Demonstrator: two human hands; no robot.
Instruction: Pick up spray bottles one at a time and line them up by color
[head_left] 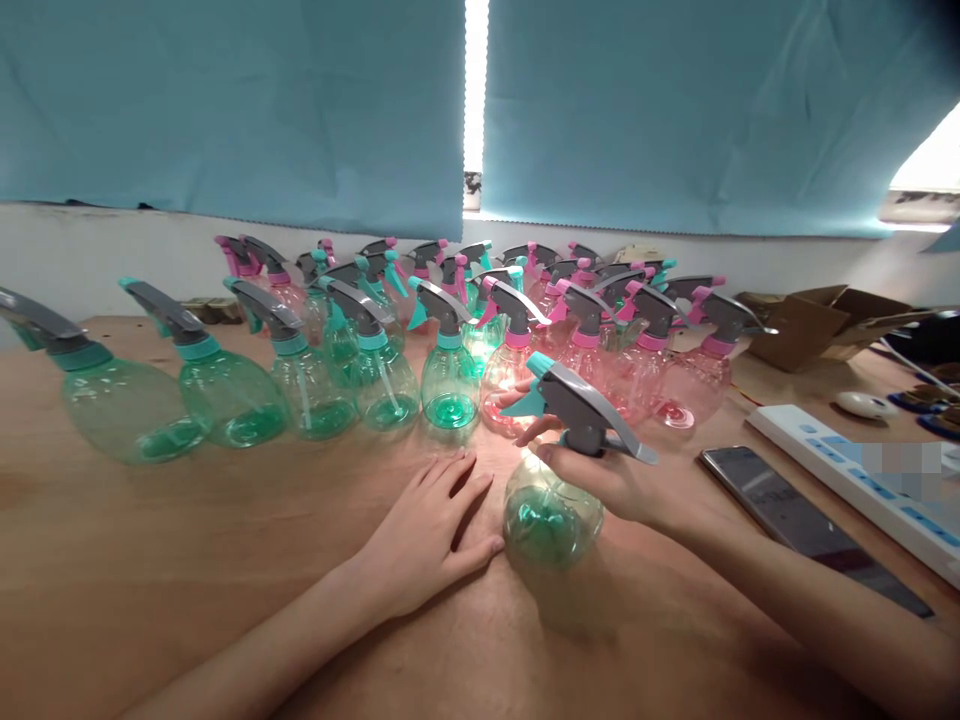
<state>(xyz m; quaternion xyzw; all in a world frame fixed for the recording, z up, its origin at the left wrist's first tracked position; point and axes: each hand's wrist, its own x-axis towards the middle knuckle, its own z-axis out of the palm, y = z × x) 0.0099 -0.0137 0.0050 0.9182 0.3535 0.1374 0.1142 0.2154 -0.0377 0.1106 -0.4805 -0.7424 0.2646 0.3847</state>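
A green spray bottle [553,515] with a grey and teal trigger head stands close in front of me, tilted a little. My right hand [581,475] is wrapped round its neck just below the head; some of its fingers are behind the bottle. My left hand [431,525] lies flat on the wooden table [187,590], fingers apart, its thumb tip close to the bottle's lower left side. Beyond both hands runs a front row of spray bottles, green ones [450,385] on the left and pink ones [679,385] on the right.
More green and pink spray bottles crowd behind the front row. To the right are a phone [810,525], a white power strip [862,490], a white computer mouse [866,405] and an open cardboard box [799,330]. Blue blinds [225,110] hang at the back wall.
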